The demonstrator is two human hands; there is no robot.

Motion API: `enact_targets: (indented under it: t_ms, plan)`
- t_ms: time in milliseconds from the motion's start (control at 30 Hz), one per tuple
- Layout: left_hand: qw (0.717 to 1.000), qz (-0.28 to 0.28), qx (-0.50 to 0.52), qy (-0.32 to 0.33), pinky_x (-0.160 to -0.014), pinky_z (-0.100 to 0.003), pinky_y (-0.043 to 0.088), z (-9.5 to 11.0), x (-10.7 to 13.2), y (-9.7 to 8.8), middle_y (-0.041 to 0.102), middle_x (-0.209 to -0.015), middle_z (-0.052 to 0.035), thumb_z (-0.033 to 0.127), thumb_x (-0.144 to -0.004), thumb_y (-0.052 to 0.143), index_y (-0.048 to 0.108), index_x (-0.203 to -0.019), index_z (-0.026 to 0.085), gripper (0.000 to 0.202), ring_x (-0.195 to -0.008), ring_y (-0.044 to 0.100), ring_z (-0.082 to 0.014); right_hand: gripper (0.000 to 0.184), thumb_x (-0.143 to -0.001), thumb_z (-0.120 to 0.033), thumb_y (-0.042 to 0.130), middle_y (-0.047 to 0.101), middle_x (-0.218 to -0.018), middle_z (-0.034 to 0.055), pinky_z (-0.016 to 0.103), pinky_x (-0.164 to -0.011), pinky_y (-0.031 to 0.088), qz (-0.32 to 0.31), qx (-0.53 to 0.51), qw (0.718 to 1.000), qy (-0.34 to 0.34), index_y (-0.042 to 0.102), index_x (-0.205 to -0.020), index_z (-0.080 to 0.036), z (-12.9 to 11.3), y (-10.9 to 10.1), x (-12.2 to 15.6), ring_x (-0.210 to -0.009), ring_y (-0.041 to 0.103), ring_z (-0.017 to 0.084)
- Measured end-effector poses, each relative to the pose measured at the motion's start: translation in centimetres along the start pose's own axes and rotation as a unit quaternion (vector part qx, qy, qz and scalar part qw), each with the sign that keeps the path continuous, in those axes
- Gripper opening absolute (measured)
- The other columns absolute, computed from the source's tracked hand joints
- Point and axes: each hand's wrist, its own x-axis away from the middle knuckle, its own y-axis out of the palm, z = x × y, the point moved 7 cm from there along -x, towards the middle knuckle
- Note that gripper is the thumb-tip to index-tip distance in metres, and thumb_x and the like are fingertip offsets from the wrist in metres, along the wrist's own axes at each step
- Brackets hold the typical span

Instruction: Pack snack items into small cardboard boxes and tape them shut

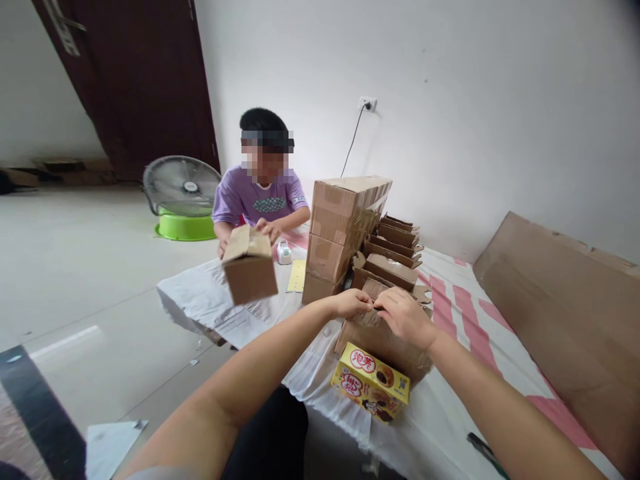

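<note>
My left hand [351, 303] and my right hand [405, 317] meet over the top of a brown cardboard carton [383, 343] on the low covered table [450, 427]. Both hands have their fingers curled and pinch the carton's top flap. A yellow snack box [371, 382] lies against the carton's near side. Across the table another person in a purple shirt [260, 200] holds up a folded cardboard box [249, 265] with both hands.
A tall stack of taped cartons [343, 230] stands mid-table, with a row of folded open cartons [393, 250] behind it. A small white tape dispenser [284, 253] and a yellow sheet [297, 275] lie nearby. Flat cardboard [565, 313] leans at the right wall. A floor fan [183, 190] stands behind.
</note>
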Motion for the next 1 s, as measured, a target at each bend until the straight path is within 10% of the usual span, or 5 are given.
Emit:
enact_targets:
  t_ms: [300, 733, 1000]
  plan:
    - [1.000, 0.007, -0.011, 0.002, -0.054, -0.024, 0.035, 0.2, 0.2, 0.0, 0.050, -0.056, 0.0062, 0.052, -0.066, 0.073, 0.063, -0.072, 0.013, 0.041, -0.055, 0.047, -0.0102, 0.022, -0.091, -0.009, 0.046, 0.065, -0.097, 0.0091, 0.038, -0.087, 0.036, -0.026, 0.030, 0.999, -0.035, 0.065, -0.099, -0.017, -1.6, 1.2, 0.0, -0.096, 0.049, 0.023]
    - [0.995, -0.027, -0.099, 0.007, -0.059, -0.025, 0.046, 0.6, -0.8, 2.7, 0.057, -0.070, 0.0040, 0.036, -0.089, 0.061, 0.060, -0.079, 0.014, 0.024, -0.060, 0.053, -0.0098, 0.014, -0.088, -0.009, 0.051, 0.061, -0.090, 0.0048, 0.033, -0.083, 0.040, -0.021, -0.026, 0.999, 0.017, 0.060, -0.084, -0.019, -0.2, 0.1, 4.1, -0.091, 0.047, 0.020]
    - [0.994, 0.007, -0.106, -0.002, -0.056, -0.023, 0.046, -0.3, -0.5, 1.6, 0.057, -0.071, 0.0037, 0.036, -0.093, 0.057, 0.059, -0.083, 0.014, 0.025, -0.057, 0.052, -0.0082, 0.021, -0.091, -0.009, 0.041, 0.059, -0.090, 0.0063, 0.039, -0.085, 0.042, 0.054, -0.081, 0.993, 0.072, 0.054, -0.084, -0.022, -0.3, -3.6, 9.7, -0.094, 0.050, 0.023]
